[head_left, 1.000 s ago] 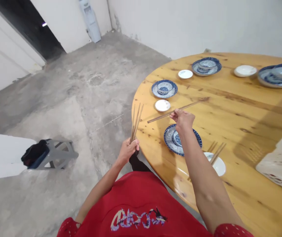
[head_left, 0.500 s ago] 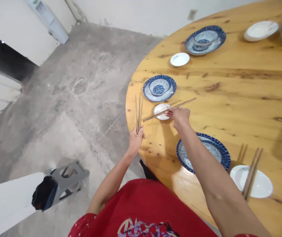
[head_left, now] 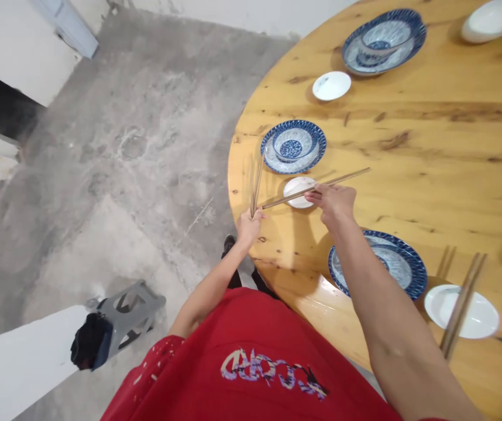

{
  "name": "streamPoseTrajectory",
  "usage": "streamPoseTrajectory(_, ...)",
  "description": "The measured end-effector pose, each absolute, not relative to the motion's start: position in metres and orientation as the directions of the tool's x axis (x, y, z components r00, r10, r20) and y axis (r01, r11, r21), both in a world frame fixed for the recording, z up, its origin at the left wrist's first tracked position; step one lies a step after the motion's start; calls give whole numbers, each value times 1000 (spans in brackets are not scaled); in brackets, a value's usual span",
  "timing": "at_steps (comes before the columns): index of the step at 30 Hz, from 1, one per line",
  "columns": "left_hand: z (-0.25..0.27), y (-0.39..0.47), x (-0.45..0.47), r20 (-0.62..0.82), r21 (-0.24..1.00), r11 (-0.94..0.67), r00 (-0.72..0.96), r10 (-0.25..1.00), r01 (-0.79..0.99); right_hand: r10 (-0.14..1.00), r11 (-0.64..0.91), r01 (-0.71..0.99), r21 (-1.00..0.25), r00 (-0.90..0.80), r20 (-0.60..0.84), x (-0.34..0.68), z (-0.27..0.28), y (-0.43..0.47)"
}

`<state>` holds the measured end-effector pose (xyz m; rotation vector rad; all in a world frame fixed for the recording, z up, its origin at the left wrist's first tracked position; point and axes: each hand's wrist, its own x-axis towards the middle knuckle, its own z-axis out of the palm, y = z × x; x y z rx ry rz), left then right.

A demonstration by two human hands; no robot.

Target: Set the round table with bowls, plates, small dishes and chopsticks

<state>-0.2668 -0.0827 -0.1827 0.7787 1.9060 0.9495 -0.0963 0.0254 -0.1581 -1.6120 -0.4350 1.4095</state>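
Observation:
My left hand is closed around the lower ends of several wooden chopsticks, which fan upward by the table's edge. In my right hand a pair of chopsticks is pinched, slanting over a small white dish. Their left end comes close to my left fingers; whether it touches them I cannot tell. Just beyond the dish sits a blue-patterned plate with a bowl on it. Under my right forearm, another blue-rimmed plate is partly hidden.
On the round wooden table, a white dish carries another pair of chopsticks. Farther back are a small white dish, a plate with a bowl and more white dishes. A grey stool holding dark cloth stands left.
The view has shifted, so the table things sit differently in the picture. My left hand with its chopsticks has come nearer the left end of the right hand's pair. Both hands keep their hold.

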Motion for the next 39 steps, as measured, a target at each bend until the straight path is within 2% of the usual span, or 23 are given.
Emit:
streamPoseTrajectory(4,-180,-75,-273,-409,834,507,-373,833,219,726,-515,-322,-794,328,-604,-95,-155,21)
streamPoseTrajectory(10,-174,-64,-290,-469,826,525,-266,842,204,662,-552,-342,-760,375,-649,-106,-139,14)
streamPoseTrajectory(16,-178,-54,-301,-562,823,568,-179,808,-21,652,-575,-340,-744,360,-668,-114,-134,18)
streamPoseTrajectory(24,-184,-64,-300,-525,848,527,-243,816,-64,655,-627,-234,-743,358,-665,-113,-143,22)
streamPoseTrajectory(30,-190,-73,-290,-495,861,508,-270,826,-26,720,-508,-115,-854,488,-494,-97,-159,33)
streamPoseTrajectory(39,-179,-59,-280,-486,861,509,-310,818,-5,656,-503,-224,-835,530,-538,-86,-170,49)
